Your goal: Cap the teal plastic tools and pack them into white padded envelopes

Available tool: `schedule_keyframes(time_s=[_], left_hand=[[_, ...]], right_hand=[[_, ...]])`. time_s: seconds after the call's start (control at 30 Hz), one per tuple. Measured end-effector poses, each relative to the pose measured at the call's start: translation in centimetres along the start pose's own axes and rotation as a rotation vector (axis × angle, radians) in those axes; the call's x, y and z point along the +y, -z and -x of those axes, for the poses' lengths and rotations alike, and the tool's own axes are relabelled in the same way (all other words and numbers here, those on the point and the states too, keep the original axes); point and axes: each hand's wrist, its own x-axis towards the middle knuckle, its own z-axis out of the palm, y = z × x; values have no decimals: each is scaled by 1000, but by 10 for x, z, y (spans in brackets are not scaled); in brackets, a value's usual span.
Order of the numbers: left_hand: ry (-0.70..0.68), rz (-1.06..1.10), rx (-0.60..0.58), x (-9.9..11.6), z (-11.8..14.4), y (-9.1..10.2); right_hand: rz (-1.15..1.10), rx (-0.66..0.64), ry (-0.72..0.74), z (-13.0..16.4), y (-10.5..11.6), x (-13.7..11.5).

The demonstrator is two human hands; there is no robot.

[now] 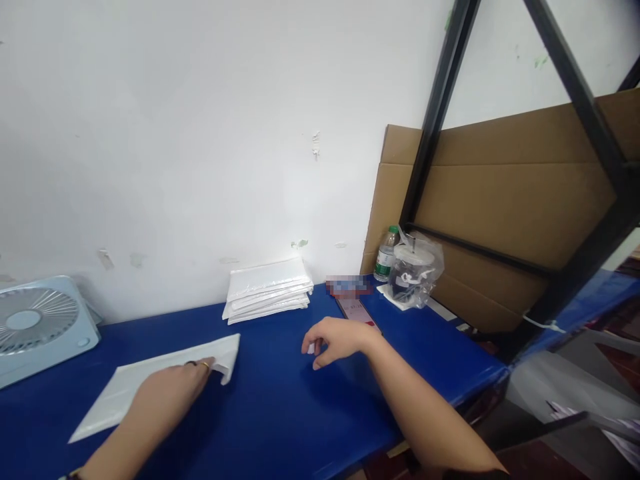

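Note:
A white padded envelope (117, 395) lies at a slant on the blue tabletop, at the left. My left hand (173, 393) is closed on its right end, where a flap bends down; the fingertips are partly hidden. Above the table's middle hovers my right hand (333, 343), its fingers curled inward. A small white bit shows between those fingers, too small to name. Against the wall, between and beyond both hands, rests a stack of similar white padded envelopes (267, 290).
A light blue fan (47, 327) stands at the left. Along the right back are a phone (357, 310), a green-capped bottle (385, 257) and a plastic-bagged cup (413, 273). A black metal frame (435, 107) and cardboard (510, 200) bound the blue table (270, 413) on the right.

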Motion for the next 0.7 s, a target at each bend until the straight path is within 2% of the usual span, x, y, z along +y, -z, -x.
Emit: schedule_keyframes(time_s=[0.1, 0.17, 0.23, 0.33, 0.4, 0.5, 0.7], left_hand=[[-91, 102, -16, 38, 16, 5], [-197, 208, 36, 44, 18, 8], [-203, 228, 53, 33, 16, 7], [-39, 212, -11, 5, 10, 1], [-36, 237, -40, -8, 9, -2], [-111, 247, -5, -8, 10, 0], [-197, 215, 28, 5, 7, 17]], right_hand=[[7, 12, -27, -17, -16, 3], [-29, 52, -39, -20, -24, 9], [-92, 103, -40, -20, -32, 16], [-135, 169, -43, -20, -39, 24], [-123, 189, -39, -21, -42, 26], [-100, 195, -23, -24, -43, 26], [-49, 219, -18, -23, -42, 26]])
